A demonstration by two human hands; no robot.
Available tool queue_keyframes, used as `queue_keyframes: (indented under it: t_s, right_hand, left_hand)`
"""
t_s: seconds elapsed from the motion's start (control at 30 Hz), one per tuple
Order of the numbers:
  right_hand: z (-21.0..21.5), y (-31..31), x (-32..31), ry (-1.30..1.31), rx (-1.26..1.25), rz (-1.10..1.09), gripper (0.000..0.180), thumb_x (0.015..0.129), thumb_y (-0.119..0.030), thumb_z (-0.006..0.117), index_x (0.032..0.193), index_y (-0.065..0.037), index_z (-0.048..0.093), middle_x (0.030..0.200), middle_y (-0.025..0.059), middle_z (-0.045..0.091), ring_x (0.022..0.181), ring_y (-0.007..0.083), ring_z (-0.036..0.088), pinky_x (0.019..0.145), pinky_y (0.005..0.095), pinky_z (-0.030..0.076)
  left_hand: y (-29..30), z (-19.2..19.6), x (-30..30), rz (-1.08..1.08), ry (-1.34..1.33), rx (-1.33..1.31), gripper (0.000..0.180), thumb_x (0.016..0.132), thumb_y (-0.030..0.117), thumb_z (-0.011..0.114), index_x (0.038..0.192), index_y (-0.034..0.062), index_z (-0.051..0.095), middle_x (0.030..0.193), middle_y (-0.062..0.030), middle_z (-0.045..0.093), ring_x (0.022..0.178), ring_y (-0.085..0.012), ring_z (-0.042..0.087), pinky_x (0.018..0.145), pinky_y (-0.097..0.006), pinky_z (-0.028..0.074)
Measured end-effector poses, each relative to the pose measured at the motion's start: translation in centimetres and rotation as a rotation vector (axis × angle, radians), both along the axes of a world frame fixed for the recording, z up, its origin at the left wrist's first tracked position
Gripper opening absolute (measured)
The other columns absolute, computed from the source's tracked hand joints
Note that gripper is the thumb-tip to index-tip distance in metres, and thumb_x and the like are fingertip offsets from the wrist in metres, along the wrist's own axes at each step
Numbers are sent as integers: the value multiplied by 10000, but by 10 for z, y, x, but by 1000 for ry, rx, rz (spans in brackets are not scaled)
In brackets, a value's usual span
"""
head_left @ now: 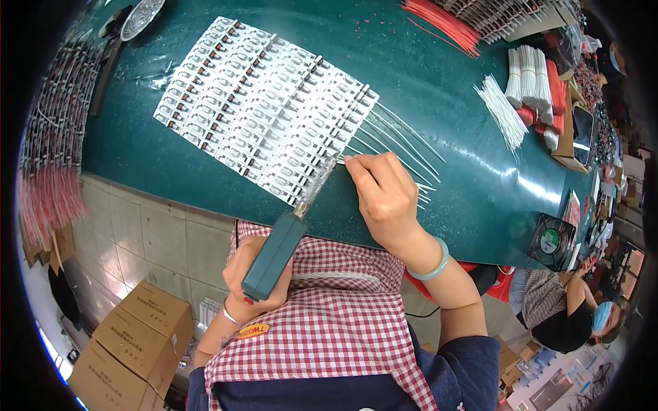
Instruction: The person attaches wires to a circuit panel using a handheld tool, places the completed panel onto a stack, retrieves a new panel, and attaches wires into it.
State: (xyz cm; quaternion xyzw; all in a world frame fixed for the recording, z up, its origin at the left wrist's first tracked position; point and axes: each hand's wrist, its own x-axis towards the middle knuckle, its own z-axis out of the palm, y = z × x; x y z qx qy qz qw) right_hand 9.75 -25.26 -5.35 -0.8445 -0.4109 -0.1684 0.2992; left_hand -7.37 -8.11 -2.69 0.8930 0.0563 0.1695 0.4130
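Left hand clamps the iron by its teal handle, tip at the boards on the table's near edge. Right hand pinches a white wire: light, floppy, so grip near the end. Boards look thin, fragile.

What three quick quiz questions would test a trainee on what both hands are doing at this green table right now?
1. True or false: the left hand holds a teal-handled soldering tool.
2. The right hand's fingers press on which thing? A) thin white wires B) red wire bundle C) small black fan
3. Fill in: the tool's metal tip points at the edge of the sheet of small white ____ on the green table.

Key: 1 true; 2 A; 3 components.
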Motion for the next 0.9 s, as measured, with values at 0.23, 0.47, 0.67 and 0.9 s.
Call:
queue_keyframes:
  t_s: [0.23, 0.47, 0.67, 0.9]
  right_hand:
    - [-2, -1, -1, -3, 4, -11, 296, 667, 91, 704, 954, 24, 682, 858, 84, 656, 719, 216, 596, 571, 314, 493]
    - [1, -2, -9, -24, 72, 5, 301, 671, 101, 718, 961, 26, 683, 857, 95, 652, 709, 223, 596, 566, 307, 492]
    - [0, -1, -11, 0, 46, 5, 272, 670, 96, 711, 932, 26, 691, 851, 91, 656, 695, 218, 597, 552, 305, 489]
    - [-3, 0, -12, -22, 23, 13, 253, 681, 78, 713, 928, 23, 693, 852, 78, 662, 697, 209, 600, 552, 306, 494]
  left_hand:
    - [1, -1, -11, 53, -30, 46, 220, 713, -2, 737, 923, -60, 707, 943, -198, 685, 774, -302, 716, 648, -326, 576]
    - [2, -2, -14, 32, -28, 77, 236, 704, 3, 744, 929, -55, 703, 951, -193, 691, 789, -288, 722, 656, -318, 575]
    - [2, 0, -14, 20, -15, -6, 224, 690, -20, 741, 904, -62, 693, 930, -189, 691, 786, -287, 717, 666, -312, 572]
    - [-2, -5, -11, 18, -42, -45, 225, 645, -84, 729, 862, -54, 677, 870, -167, 672, 755, -282, 698, 655, -311, 566]
